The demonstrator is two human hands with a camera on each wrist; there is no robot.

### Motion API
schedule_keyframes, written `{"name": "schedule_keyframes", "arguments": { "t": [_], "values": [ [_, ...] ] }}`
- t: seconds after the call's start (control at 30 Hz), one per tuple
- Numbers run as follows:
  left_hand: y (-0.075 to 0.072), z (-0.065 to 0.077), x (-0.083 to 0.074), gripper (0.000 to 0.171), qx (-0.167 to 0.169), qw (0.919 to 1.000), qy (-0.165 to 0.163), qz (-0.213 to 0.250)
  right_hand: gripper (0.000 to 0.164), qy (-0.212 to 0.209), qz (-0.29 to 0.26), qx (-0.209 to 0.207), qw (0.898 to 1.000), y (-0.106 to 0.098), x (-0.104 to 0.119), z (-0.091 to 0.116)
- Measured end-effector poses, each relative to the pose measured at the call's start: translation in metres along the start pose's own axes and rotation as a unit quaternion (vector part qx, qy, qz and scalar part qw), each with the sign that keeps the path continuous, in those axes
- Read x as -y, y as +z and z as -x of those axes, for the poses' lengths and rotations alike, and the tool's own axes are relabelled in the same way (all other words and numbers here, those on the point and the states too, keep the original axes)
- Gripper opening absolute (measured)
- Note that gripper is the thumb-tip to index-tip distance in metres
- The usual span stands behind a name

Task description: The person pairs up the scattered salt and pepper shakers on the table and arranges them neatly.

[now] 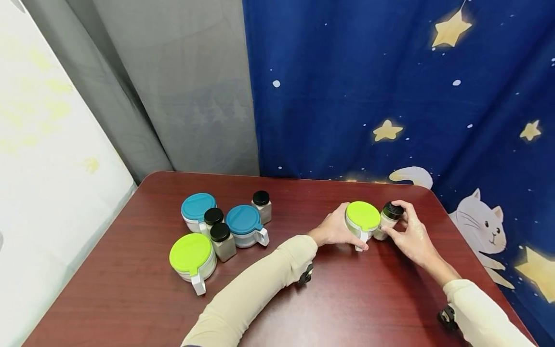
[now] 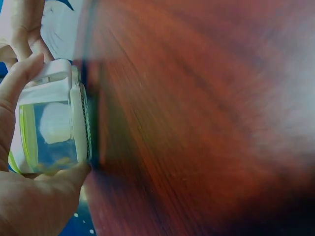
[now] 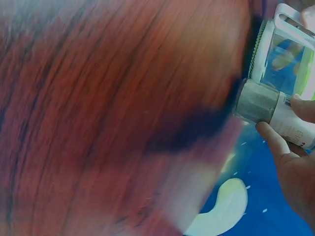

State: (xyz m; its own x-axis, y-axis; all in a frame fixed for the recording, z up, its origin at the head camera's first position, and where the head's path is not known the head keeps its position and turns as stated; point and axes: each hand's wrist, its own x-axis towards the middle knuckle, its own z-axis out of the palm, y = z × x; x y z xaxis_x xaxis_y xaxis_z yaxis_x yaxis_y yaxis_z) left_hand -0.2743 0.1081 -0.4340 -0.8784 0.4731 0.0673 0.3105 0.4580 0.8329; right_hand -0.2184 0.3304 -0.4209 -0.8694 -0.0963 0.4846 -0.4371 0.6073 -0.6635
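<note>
Left hand [image 1: 337,228]: gripping 1 green-lidded jar [image 1: 363,216]; right hand [image 1: 414,242]: pinching 1 black-capped bottle [image 1: 388,222] — we judge a sideways bump could topple either.

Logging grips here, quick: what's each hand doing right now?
Left hand: closed around a green-lidded jar.
Right hand: holding a black-capped bottle between thumb and fingers.

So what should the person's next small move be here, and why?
Probably have the right grip settle its black-capped bottle beside the green-lidded jar in the left grip: the two are close, side by side, both held, and whether either touches the table is unclear.
</note>
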Motion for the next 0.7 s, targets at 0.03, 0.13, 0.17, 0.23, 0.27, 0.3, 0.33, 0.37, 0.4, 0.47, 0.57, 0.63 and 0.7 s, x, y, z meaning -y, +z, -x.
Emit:
{"name": "schedule_keyframes", "arguments": {
  "t": [0.03, 0.13, 0.17, 0.23, 0.27, 0.3, 0.33, 0.37, 0.4, 0.47, 0.57, 0.63, 0.7],
  "values": [
    [0.003, -0.004, 0.001, 0.112, 0.001, 1.0, 0.001, -0.002, 0.076, 0.004, 0.008, -0.007, 1.0, 0.0, -0.003, -0.001],
    [0.01, -0.015, 0.001, 0.113, 0.001, 0.9999, 0.005, -0.011, 0.076, 0.017, 0.037, -0.02, 0.999, -0.001, -0.01, -0.003],
    [0.012, -0.018, 0.001, 0.113, -0.001, 0.9999, 0.005, -0.012, 0.076, 0.021, 0.043, -0.023, 0.999, -0.001, -0.012, -0.005],
    [0.017, -0.023, 0.002, 0.114, -0.004, 0.9999, 0.003, -0.011, 0.075, 0.027, 0.056, -0.022, 0.998, -0.003, -0.015, -0.007],
    [0.019, -0.026, 0.002, 0.115, -0.006, 0.9999, 0.001, -0.009, 0.075, 0.03, 0.06, -0.02, 0.998, -0.004, -0.016, -0.008],
    [0.021, -0.028, 0.002, 0.115, -0.007, 0.9999, 0.0, -0.009, 0.074, 0.035, 0.064, -0.019, 0.997, -0.005, -0.017, -0.01],
    [0.023, -0.031, 0.002, 0.115, -0.008, 0.9999, 0.001, -0.009, 0.074, 0.038, 0.066, -0.019, 0.997, -0.006, -0.018, -0.011],
    [0.024, -0.033, 0.003, 0.115, -0.007, 0.9999, 0.002, -0.008, 0.074, 0.041, 0.069, -0.021, 0.997, -0.006, -0.019, -0.013],
    [0.023, -0.035, 0.003, 0.115, -0.008, 0.9999, 0.004, -0.007, 0.074, 0.043, 0.074, -0.023, 0.996, -0.006, -0.02, -0.015],
    [0.026, -0.038, 0.002, 0.115, -0.006, 0.9999, 0.008, -0.003, 0.073, 0.053, 0.088, -0.027, 0.994, -0.006, -0.023, -0.014],
    [0.025, -0.04, 0.0, 0.119, -0.004, 1.0, 0.004, -0.001, 0.077, 0.068, 0.1, -0.025, 0.992, -0.005, -0.024, -0.017],
    [0.025, -0.038, -0.004, 0.128, 0.002, 0.9999, -0.015, -0.006, 0.089, 0.089, 0.102, -0.019, 0.991, -0.006, -0.021, -0.016],
    [0.026, -0.032, -0.008, 0.137, 0.016, 0.9993, -0.031, -0.015, 0.102, 0.113, 0.099, -0.031, 0.988, -0.011, -0.015, -0.011]
  ]
}}
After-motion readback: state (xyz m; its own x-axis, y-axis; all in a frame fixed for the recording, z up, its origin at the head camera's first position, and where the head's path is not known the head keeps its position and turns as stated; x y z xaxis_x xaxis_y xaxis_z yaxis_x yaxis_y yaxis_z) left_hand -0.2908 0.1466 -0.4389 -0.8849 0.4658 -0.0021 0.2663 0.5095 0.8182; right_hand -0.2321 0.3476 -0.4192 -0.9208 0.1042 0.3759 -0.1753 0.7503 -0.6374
